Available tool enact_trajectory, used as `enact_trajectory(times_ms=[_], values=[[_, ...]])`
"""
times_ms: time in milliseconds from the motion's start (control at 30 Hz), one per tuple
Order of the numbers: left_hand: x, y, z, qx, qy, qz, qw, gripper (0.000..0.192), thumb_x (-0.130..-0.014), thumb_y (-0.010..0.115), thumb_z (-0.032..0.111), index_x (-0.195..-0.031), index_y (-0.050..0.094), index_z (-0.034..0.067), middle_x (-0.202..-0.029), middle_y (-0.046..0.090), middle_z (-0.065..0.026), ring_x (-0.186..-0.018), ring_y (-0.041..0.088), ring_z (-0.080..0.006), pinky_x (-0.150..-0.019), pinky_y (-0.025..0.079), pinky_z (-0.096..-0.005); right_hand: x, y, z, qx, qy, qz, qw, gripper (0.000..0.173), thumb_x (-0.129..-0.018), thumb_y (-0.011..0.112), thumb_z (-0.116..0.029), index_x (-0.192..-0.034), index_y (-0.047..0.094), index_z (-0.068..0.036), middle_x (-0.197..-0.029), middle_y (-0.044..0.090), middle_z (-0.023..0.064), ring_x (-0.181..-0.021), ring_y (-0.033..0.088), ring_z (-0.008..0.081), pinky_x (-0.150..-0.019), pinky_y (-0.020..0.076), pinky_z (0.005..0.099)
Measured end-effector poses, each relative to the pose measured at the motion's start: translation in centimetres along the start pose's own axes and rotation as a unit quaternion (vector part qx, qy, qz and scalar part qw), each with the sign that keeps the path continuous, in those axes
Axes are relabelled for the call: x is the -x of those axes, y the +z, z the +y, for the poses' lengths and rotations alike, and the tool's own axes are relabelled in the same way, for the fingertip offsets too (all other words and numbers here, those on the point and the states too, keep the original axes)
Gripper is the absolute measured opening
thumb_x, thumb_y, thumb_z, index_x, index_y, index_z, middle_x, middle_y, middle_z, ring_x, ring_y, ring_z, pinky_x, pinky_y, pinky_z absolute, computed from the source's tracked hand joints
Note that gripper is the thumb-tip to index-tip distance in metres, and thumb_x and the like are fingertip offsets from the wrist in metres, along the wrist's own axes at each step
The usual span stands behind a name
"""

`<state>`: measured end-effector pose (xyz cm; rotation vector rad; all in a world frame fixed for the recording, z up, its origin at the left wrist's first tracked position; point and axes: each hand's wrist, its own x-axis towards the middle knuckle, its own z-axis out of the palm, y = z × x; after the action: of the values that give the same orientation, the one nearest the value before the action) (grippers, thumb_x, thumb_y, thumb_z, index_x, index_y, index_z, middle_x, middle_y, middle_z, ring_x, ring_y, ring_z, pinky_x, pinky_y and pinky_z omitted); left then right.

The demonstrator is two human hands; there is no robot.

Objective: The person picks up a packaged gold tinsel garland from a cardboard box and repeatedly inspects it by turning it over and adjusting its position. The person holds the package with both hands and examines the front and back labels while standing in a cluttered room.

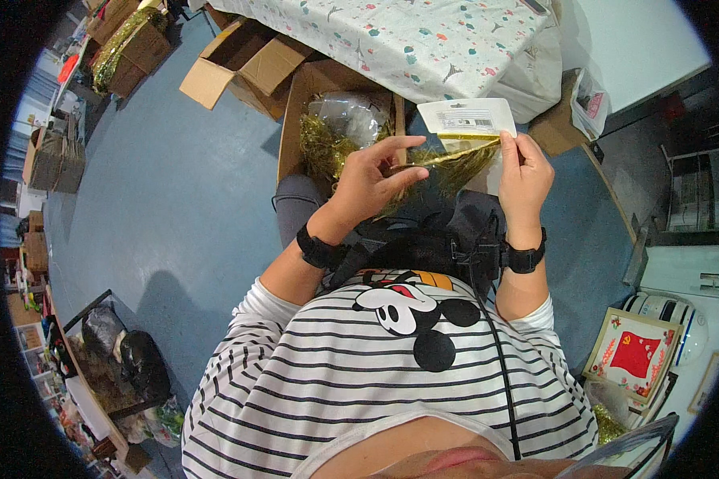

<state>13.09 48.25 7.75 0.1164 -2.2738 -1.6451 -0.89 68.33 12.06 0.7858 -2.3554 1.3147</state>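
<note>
My right hand (524, 161) pinches the lower right corner of a white backing card (467, 117) that bears printing and has a hanging slot. A gold tinsel fringe (464, 164) with a shiny gold header band runs from this corner to my left hand (377, 170). The fingers of my left hand are curved around the band's other end, thumb and index finger apart; whether they grip it is partly hidden. Another gold strip lies along the card's lower edge. Behind my left hand stands a cardboard box (289, 126) with gold tinsel (317, 138) and clear plastic wrap (350, 117) in it.
A table with a patterned white cloth (389, 48) stands ahead, an open cardboard box (257, 66) beside it. At right are a brown carton (554, 129) with a white plastic bag (590, 108) and a framed picture (632, 356). Black bags (144, 365) lie at lower left.
</note>
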Motion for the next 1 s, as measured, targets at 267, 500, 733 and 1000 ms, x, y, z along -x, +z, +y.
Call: enact_trajectory(times_ms=[267, 500, 733, 1000], values=[[-0.7, 1.8, 1.0, 0.01, 0.095, 0.002, 0.995, 0.045, -0.091, 0.076, 0.024, -0.134, 0.064, 0.02, -0.07, 0.059, -0.0067, -0.058, 0.05, -0.0151, -0.057, 0.047, -0.0292, 0.1, 0.4, -0.3, -0.027, -0.021, -0.007, 0.999, 0.018, -0.095, 0.067, -0.013, -0.09, 0.067, 0.004, -0.08, 0.068, 0.0137, -0.064, 0.061, 0.0189, -0.061, 0.0473, 0.0292], [-1.0, 2.1, 0.7, 0.041, -0.056, -0.104, 0.992, 0.023, -0.094, 0.073, 0.02, -0.111, 0.075, 0.004, -0.084, 0.068, -0.0012, -0.07, 0.051, -0.0037, -0.062, 0.045, -0.0225, 0.3, 0.3, -0.6, -0.053, 0.011, -0.028, 0.998, 0.02, -0.096, 0.067, -0.015, -0.091, 0.068, 0.004, -0.073, 0.063, 0.0084, -0.061, 0.054, 0.0128, -0.058, 0.044, 0.0279], [-0.6, 1.5, -2.1, 0.169, -0.106, -0.053, 0.978, 0.023, -0.099, 0.068, 0.023, -0.104, 0.068, 0.0, -0.088, 0.065, 0.0017, -0.08, 0.055, -0.0054, -0.072, 0.046, -0.0225, 0.2, -0.1, 0.2, -0.112, 0.09, -0.035, 0.989, 0.024, -0.097, 0.068, -0.019, -0.091, 0.069, 0.004, -0.071, 0.059, -0.0004, -0.066, 0.047, 0.0049, -0.059, 0.0405, 0.0241], [-1.0, 1.1, -2.1, 0.24, -0.022, 0.137, 0.961, 0.02, -0.106, 0.054, 0.017, -0.121, 0.057, 0.005, -0.087, 0.06, 0.0008, -0.078, 0.051, -0.0035, -0.071, 0.043, -0.0217, 0.1, 0.3, 0.4, -0.114, 0.09, -0.028, 0.989, 0.025, -0.097, 0.069, -0.02, -0.094, 0.07, 0.005, -0.07, 0.059, -0.0012, -0.066, 0.047, 0.0043, -0.059, 0.0399, 0.0233]])
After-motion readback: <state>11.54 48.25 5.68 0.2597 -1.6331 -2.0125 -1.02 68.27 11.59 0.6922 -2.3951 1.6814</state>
